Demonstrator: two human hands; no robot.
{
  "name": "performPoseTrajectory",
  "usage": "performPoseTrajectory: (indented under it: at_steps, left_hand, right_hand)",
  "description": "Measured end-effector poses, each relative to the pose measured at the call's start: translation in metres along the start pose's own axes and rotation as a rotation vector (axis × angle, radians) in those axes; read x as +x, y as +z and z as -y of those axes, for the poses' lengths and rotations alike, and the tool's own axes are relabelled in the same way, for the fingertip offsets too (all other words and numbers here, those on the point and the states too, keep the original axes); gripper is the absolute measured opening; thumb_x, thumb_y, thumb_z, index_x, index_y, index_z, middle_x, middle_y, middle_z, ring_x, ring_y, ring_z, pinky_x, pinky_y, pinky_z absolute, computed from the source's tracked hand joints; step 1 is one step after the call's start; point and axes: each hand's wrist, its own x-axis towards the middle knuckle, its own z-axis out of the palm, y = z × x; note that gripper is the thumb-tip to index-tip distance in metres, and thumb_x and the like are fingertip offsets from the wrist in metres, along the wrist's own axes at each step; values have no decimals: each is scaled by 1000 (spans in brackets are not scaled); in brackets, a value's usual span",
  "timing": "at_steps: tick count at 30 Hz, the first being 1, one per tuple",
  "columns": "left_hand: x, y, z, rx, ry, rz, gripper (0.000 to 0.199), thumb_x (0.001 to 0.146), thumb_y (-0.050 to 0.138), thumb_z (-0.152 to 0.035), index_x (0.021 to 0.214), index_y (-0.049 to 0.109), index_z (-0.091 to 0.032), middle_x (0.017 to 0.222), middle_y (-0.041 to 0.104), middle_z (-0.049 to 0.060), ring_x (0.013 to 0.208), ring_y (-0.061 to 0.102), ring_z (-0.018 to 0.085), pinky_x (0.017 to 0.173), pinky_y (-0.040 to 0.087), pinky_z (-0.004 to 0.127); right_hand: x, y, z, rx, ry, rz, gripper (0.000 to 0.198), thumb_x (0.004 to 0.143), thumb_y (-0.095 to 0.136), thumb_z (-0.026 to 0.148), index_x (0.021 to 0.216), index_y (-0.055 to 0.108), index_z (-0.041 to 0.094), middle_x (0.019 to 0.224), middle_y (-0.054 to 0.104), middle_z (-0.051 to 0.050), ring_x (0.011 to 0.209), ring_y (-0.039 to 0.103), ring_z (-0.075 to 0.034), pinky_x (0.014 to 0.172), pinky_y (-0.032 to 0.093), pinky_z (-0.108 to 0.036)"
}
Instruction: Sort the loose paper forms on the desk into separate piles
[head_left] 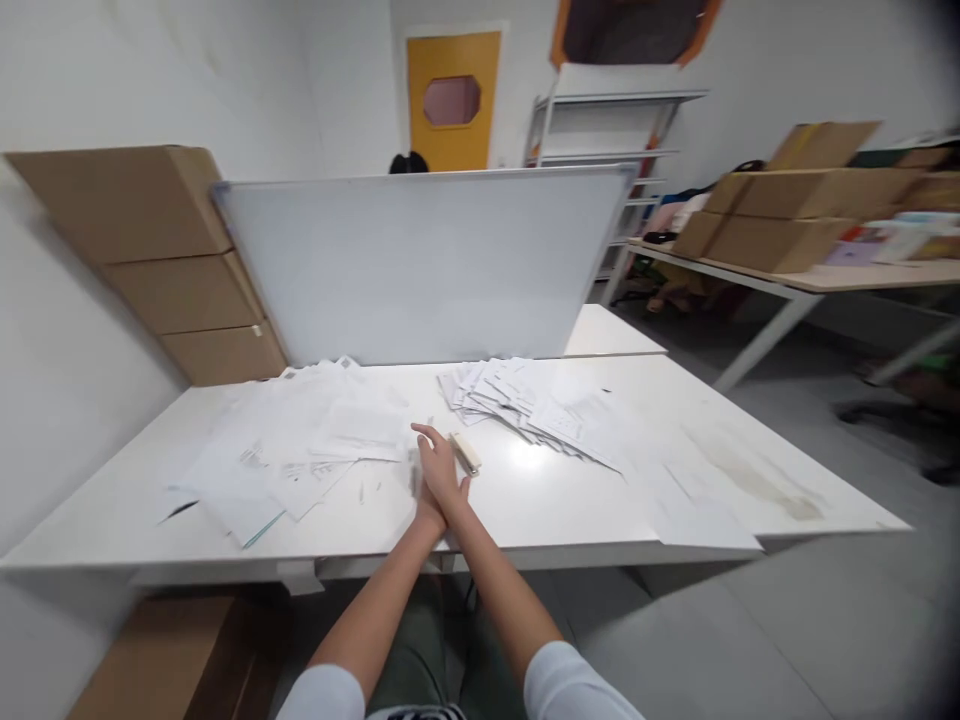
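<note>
My two hands are crossed over each other near the front middle of the white table (pixel 525 510). On top lies my right hand (pixel 439 466), its fingers stretched out toward the left with nothing seen in them. Beneath it is my left hand (pixel 429 508), mostly covered; only the wrist and perhaps a fingertip show. A cream stapler (pixel 465 453) rests on the table just right of my right hand. To the left spreads a loose pile of white paper sheets (pixel 330 430). Behind and right of the stapler, printed papers (pixel 517 400) lie fanned in an overlapping heap.
A whiteboard (pixel 435 270) stands along the table's back edge. Stacked cardboard boxes (pixel 172 210) are at the left, and another box (pixel 150 650) sits under the table. One sheet (pixel 705 515) overhangs the front right edge. A second table (pixel 720 265) holds more boxes.
</note>
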Motion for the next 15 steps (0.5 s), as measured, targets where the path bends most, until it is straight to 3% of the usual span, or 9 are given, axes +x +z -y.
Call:
performPoseTrajectory:
  at_steps: [3,5,7,9,11,13,15]
  left_hand:
    - [4,-4,7,64,29,24,61,93,34,-40,144,32,-6,149,35,20,141,27,31,114,25,48]
    - [10,-4,10,113,40,-7,63,93,33,-40,143,32,-2,148,36,22,141,27,31,114,25,48]
    - [17,-4,11,149,48,-17,65,92,32,-41,141,34,2,147,37,23,140,28,31,114,24,47]
    - [22,-3,10,162,57,-9,67,91,31,-41,140,34,5,147,36,24,140,28,32,114,24,46]
    - [25,-3,9,156,62,-6,69,91,30,-41,140,33,7,147,36,24,140,28,32,114,23,46]
    - [27,-2,10,138,58,-7,69,91,29,-41,140,32,7,148,35,24,140,27,32,115,23,46]
    - [26,-2,11,122,50,-11,67,91,29,-41,141,32,4,147,36,23,140,28,31,114,24,47]
  right_hand:
    - [-5,-61,9,-111,-23,-359,36,88,38,34,111,63,23,113,66,-6,114,54,-23,109,27,-43]
    - [-16,-124,9,-297,-14,-598,34,88,36,32,103,65,20,107,67,-8,107,57,-22,108,28,-44]
    - [-30,-193,7,-579,86,-704,36,85,37,31,104,64,17,109,67,-11,111,55,-24,108,26,-46]
    - [-43,-256,6,-863,289,-714,45,84,42,35,119,59,12,128,57,-17,127,42,-29,110,21,-49]
    - [-53,-304,5,-1070,514,-645,62,84,46,43,134,47,7,147,37,-20,140,20,-33,111,14,-52]
    - [-59,-332,2,-1191,654,-558,68,87,44,47,142,37,7,154,24,-19,143,9,-32,112,5,-54]
    - [-60,-344,-1,-1264,693,-515,64,90,38,43,143,36,7,153,25,-18,143,14,-31,112,-3,-53]
